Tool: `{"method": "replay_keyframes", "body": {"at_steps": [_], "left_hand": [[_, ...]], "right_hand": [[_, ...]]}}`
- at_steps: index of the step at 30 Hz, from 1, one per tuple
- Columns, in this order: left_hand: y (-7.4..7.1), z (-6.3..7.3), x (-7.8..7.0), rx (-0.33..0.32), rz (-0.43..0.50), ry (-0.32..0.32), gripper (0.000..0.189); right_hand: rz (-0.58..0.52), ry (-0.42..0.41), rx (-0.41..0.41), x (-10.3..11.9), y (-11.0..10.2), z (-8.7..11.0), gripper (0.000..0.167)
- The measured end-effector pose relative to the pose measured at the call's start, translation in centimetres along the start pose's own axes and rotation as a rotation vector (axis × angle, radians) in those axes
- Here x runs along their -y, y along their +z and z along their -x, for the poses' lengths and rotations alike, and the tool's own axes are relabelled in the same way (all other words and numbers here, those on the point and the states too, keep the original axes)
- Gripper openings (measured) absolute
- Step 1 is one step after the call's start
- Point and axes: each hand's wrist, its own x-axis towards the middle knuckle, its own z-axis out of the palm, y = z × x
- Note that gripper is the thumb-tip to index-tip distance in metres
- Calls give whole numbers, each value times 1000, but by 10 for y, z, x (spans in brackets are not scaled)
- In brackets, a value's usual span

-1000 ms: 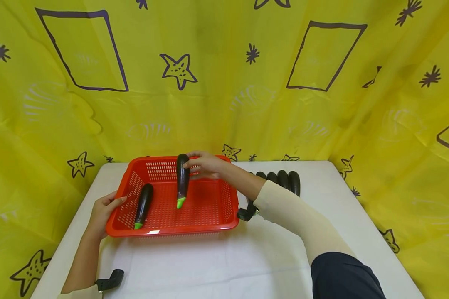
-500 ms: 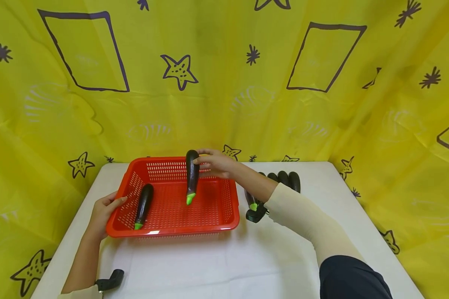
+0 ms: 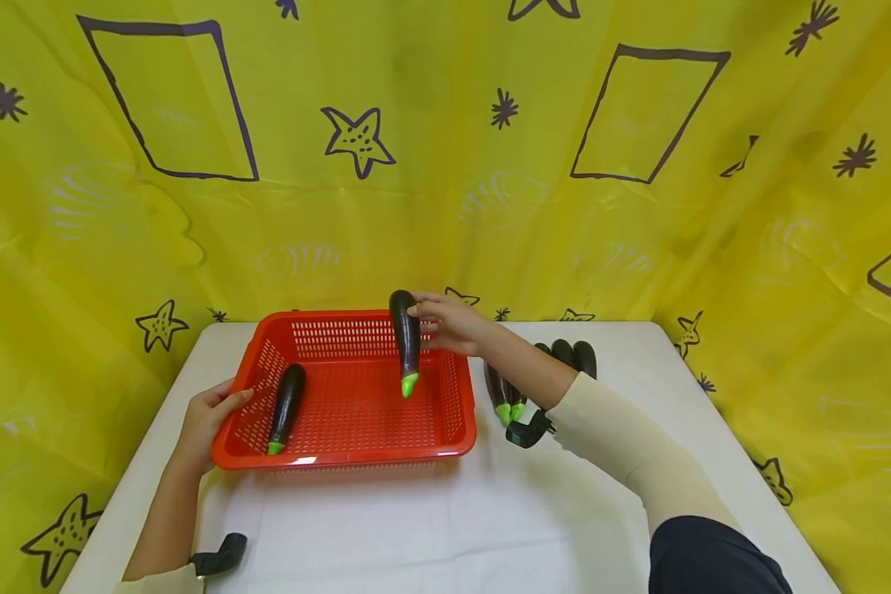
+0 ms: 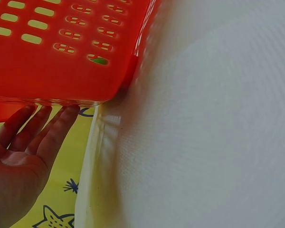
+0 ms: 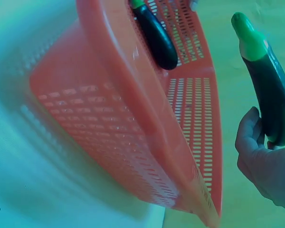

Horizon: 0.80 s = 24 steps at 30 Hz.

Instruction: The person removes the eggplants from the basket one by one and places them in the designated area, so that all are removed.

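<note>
My right hand (image 3: pixel 456 323) holds an eggplant (image 3: pixel 406 342) by its thick dark end, over the right part of a red plastic basket (image 3: pixel 345 455). Its bright green stem end points down in the head view. In the right wrist view the thumb and fingers pinch the held eggplant (image 5: pixel 270 95) near its rounded bottom. A second eggplant (image 3: pixel 288 408) lies inside the basket along the left wall. My left hand (image 3: pixel 206 421) grips the basket's left rim, thumb over the top. The left wrist view shows its fingers (image 4: pixel 52 130) against the basket's outer side.
To the right of the basket, several more eggplants (image 3: pixel 583 360) lie side by side on the white table (image 3: pixel 445 536), partly behind my right forearm. A yellow patterned curtain (image 3: pixel 431 223) hangs behind and at both sides. Black wrist cameras (image 3: pixel 221 556) stick out from my forearms.
My right hand has moved right and slightly up with the eggplant, from the basket's middle toward its right side. The left hand, the basket and the eggplant lying in it have stayed put.
</note>
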Motion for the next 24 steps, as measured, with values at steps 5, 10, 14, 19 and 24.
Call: {"method": "replay_keyframes", "body": {"at_steps": [5, 10, 14, 19, 24], "left_hand": [[0, -1, 0, 3, 8, 7, 61], [0, -1, 1, 4, 12, 10, 59], [0, 0, 2, 3, 22, 21, 51], [-1, 0, 2, 4, 32, 34, 45], [-1, 0, 2, 7, 36, 30, 44]], "right_hand": [[-41, -17, -17, 3, -7, 8, 55], [-61, -56, -19, 6, -14, 17, 58], [-57, -77, -32, 7, -21, 23, 61], [-5, -103, -43, 7, -32, 30, 62], [0, -125, -60, 7, -45, 37, 61]]}}
